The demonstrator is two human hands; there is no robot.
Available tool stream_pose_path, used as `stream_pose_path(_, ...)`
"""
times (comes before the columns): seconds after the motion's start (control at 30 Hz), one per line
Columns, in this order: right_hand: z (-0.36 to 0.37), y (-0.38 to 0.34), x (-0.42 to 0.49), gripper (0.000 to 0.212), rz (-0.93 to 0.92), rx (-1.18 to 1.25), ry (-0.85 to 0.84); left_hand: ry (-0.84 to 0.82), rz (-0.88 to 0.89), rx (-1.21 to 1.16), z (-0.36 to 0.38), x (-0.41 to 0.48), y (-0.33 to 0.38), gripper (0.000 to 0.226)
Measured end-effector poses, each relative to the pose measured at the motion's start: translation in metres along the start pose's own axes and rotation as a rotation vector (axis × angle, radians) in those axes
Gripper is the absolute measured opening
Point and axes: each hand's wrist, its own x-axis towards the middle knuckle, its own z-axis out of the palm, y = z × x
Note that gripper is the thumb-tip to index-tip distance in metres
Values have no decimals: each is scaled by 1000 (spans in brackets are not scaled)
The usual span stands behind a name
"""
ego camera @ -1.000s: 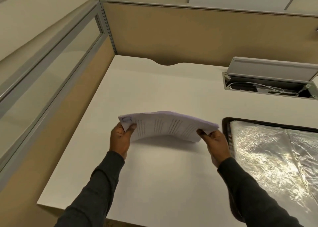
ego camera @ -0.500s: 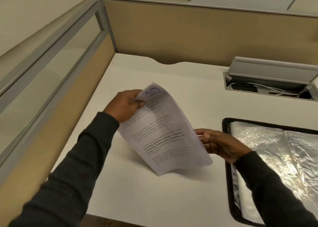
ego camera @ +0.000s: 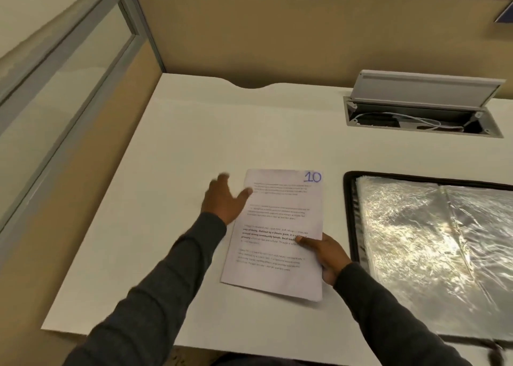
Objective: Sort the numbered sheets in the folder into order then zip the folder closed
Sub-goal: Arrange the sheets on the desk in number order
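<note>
A stack of printed sheets (ego camera: 277,235) lies flat on the white desk (ego camera: 172,171), text up, with a blue "10" written in the top right corner. My right hand (ego camera: 323,254) grips the stack's right edge, thumb on top of the page. Blurred by motion, my left hand (ego camera: 224,200) hovers with fingers spread just left of the stack's upper left corner, thumb near the paper's edge. An open black zip folder (ego camera: 350,216) lies to the right, its shiny clear plastic sleeves (ego camera: 433,243) facing up.
Tan cubicle partitions (ego camera: 277,32) close off the back and left of the desk, with a glass panel on the left. An open cable tray (ego camera: 422,118) with wires sits in the desk at the back right, lid raised.
The stack went from being held up in both hands, to tilted with the "10" page showing, to lying flat on the desk. My left hand has let go and moved off to the left.
</note>
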Motion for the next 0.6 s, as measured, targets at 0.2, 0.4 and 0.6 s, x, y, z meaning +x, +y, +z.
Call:
stream_pose_path(0.2, -9, 8, 6, 33, 12, 25, 113, -82, -167, 31, 40, -49, -42, 72)
stream_pose_path(0.4, -7, 14, 0, 31, -293, -518, 258, -44, -163, 2, 44, -63, -41, 70)
stream_pose_path(0.6, -17, 16, -6, 31, -299, -294, 185, 87, -184, -148, 48, -67, -33, 32)
